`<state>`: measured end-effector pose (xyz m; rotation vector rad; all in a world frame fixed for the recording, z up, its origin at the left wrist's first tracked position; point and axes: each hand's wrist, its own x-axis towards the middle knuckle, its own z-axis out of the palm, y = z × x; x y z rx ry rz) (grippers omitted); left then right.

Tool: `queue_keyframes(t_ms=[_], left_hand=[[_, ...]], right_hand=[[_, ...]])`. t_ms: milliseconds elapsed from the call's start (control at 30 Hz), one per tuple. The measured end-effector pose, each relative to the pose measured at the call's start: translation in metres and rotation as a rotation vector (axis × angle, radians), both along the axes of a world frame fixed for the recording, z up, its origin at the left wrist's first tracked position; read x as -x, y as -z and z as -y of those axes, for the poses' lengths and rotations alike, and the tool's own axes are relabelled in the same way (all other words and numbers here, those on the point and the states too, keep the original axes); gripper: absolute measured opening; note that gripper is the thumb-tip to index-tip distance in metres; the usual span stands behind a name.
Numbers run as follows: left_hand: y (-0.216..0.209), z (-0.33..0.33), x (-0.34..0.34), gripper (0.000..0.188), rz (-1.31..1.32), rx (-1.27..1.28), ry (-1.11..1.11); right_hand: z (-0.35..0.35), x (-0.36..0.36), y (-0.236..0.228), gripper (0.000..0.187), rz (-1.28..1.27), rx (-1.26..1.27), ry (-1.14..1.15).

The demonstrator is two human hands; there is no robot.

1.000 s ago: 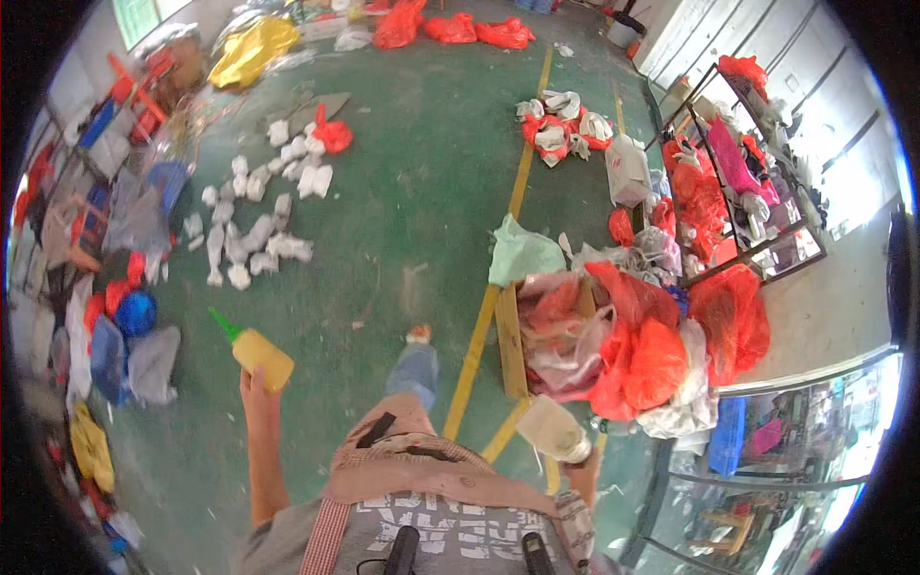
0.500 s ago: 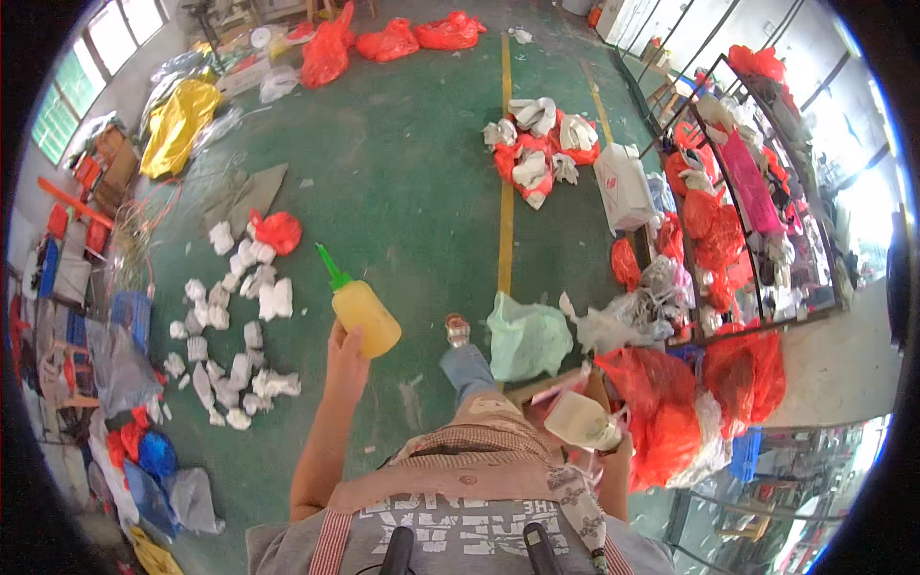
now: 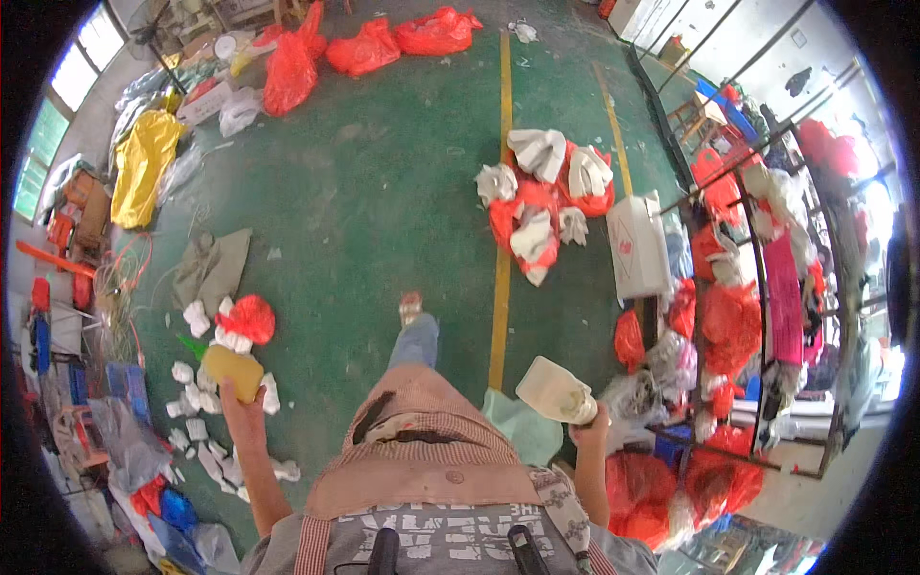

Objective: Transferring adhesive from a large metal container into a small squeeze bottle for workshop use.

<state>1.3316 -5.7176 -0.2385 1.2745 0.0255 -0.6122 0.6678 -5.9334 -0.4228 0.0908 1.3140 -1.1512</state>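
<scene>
My left hand point(image 3: 243, 404) is closed around the lower part of a yellow squeeze bottle point(image 3: 233, 372) with a green pointed nozzle. It is held out to the left, in front of white bundles point(image 3: 199, 401) scattered on the floor. On the right, my right hand point(image 3: 592, 426) grips a whitish plastic bottle point(image 3: 554, 388) by its neck end, its base pointing up and left. A pale green plastic bag point(image 3: 522, 431) lies on the floor just behind that bottle. The fingers of my right hand are partly hidden.
Red bags with white pieces point(image 3: 537, 225) lie ahead across the yellow floor line point(image 3: 505, 96). A white carton point(image 3: 637, 249) stands beside a metal rack point(image 3: 767, 316) packed with bags on the right. Left are a yellow sack point(image 3: 144, 172) and a red bag point(image 3: 251, 319).
My left hand has swung left and lower with the yellow bottle. My right hand has lifted the whitish bottle forward, away from my body. The view has moved forward along the floor.
</scene>
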Motion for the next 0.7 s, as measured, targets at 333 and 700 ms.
queue_keyframes(t_ms=[333,700], left_hand=[[0.021,0.502,-0.195,0.051,0.179,-0.078,0.439],[0.018,1.024,-0.254,0.051,-0.164,0.299,0.799]], right_hand=[[0.330,-0.177,-0.043,0.031,-0.178,-0.204,0.218],[0.661,-0.335,-0.024,0.033,-0.160,-0.116,0.289]])
